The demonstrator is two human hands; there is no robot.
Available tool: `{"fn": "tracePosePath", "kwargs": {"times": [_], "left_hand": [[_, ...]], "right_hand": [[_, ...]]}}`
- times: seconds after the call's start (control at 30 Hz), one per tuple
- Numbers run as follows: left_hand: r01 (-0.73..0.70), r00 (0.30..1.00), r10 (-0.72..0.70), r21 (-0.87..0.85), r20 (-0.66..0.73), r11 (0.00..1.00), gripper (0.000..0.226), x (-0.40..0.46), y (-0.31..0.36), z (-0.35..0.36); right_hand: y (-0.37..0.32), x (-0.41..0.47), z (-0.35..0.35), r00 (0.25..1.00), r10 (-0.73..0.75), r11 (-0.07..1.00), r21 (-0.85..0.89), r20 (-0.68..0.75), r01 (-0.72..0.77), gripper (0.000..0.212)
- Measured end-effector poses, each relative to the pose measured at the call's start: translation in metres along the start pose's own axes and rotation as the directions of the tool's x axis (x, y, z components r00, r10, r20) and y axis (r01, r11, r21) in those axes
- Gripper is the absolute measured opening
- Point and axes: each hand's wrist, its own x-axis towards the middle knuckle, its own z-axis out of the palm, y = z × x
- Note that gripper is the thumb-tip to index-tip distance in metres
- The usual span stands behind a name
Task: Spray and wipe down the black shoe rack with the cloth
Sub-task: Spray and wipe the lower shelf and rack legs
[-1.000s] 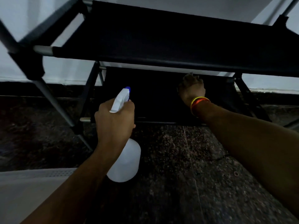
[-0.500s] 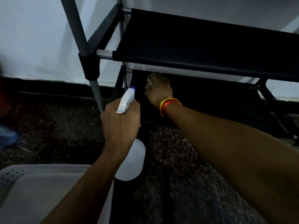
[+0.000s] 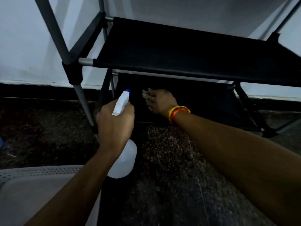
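The black shoe rack (image 3: 187,51) stands against a white wall, with black fabric shelves on grey metal tubes. My left hand (image 3: 114,123) grips a white spray bottle (image 3: 123,159) with a blue nozzle, pointed at the lower shelf (image 3: 211,101). My right hand (image 3: 160,101), with an orange and yellow band on the wrist, reaches under the upper shelf and presses a crumpled pale cloth (image 3: 146,95) onto the left part of the lower shelf. Most of the cloth is hidden by the hand.
The floor (image 3: 171,160) is dark speckled stone. A pale perforated plastic surface (image 3: 32,185) lies at the lower left, under my left arm. A grey rack leg (image 3: 81,98) stands just left of the bottle. A dark skirting strip runs along the wall.
My right hand with the cloth moved left along the lower shelf, from its middle to its left part. The view shifted, and the bottle stayed in my left hand.
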Motion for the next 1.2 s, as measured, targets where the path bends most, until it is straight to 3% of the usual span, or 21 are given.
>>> {"fn": "tracePosePath", "kwargs": {"times": [0.03, 0.1, 0.17, 0.2, 0.23, 0.43, 0.5, 0.67, 0.8, 0.97, 1.07, 1.2], "left_hand": [[-0.008, 1.0, 0.008, 0.019, 0.013, 1.0, 0.024, -0.004, 0.002, 0.002], [-0.03, 0.999, 0.027, 0.06, 0.045, 0.998, 0.013, -0.012, 0.001, 0.007], [-0.042, 0.996, 0.037, 0.076, 0.076, 0.996, 0.007, -0.02, 0.001, 0.011], [-0.04, 0.996, 0.034, 0.073, 0.088, 0.997, 0.006, -0.023, 0.0, 0.012], [-0.032, 0.995, 0.025, 0.07, 0.099, 0.997, 0.007, -0.026, 0.0, 0.013], [0.073, 0.992, -0.077, 0.048, 0.099, 0.996, 0.031, -0.034, 0.013, 0.025], [0.085, 0.99, -0.087, 0.025, 0.109, 0.996, 0.033, -0.036, 0.019, 0.032], [0.107, 0.977, -0.103, -0.009, 0.187, 0.994, 0.023, -0.044, 0.03, 0.058], [0.049, 0.971, -0.051, 0.017, 0.232, 0.999, 0.021, -0.059, 0.038, 0.081], [-0.002, 0.947, 0.002, 0.002, 0.323, 1.0, 0.016, -0.074, 0.042, 0.109], [-0.018, 0.922, 0.018, -0.003, 0.386, 1.0, 0.013, -0.081, 0.041, 0.123], [0.016, 0.901, -0.001, -0.031, 0.433, 0.999, 0.033, -0.09, 0.037, 0.138]], "right_hand": [[0.017, -0.011, -0.007, 0.999, -0.027, 0.999, -0.026, 0.02, 0.028, 0.041], [0.054, -0.033, -0.017, 0.998, -0.044, 0.995, 0.087, 0.05, 0.04, 0.036], [0.095, -0.057, -0.027, 0.984, 0.093, 0.98, -0.186, 0.155, -0.063, 0.038], [0.112, -0.069, -0.037, 0.963, 0.266, 0.942, -0.227, 0.052, -0.248, 0.04], [0.128, -0.08, -0.044, 0.951, 0.307, 0.916, -0.258, -0.046, -0.308, 0.041], [0.17, -0.135, -0.077, 0.814, 0.551, 0.828, 0.005, -0.184, -0.56, 0.039], [0.174, -0.152, -0.078, 0.781, 0.547, 0.829, 0.067, -0.303, -0.555, 0.036], [0.182, -0.192, -0.055, 0.786, 0.422, 0.904, 0.147, -0.452, -0.401, 0.038], [0.183, -0.223, -0.033, 0.736, 0.432, 0.897, 0.16, -0.521, -0.413, 0.049], [0.189, -0.254, -0.015, 0.703, 0.471, 0.882, 0.253, -0.533, -0.398, 0.055], [0.204, -0.271, 0.003, 0.674, 0.571, 0.821, 0.323, -0.469, -0.47, 0.053], [0.229, -0.282, 0.021, 0.605, 0.709, 0.701, 0.445, -0.362, -0.557, 0.043]]}}
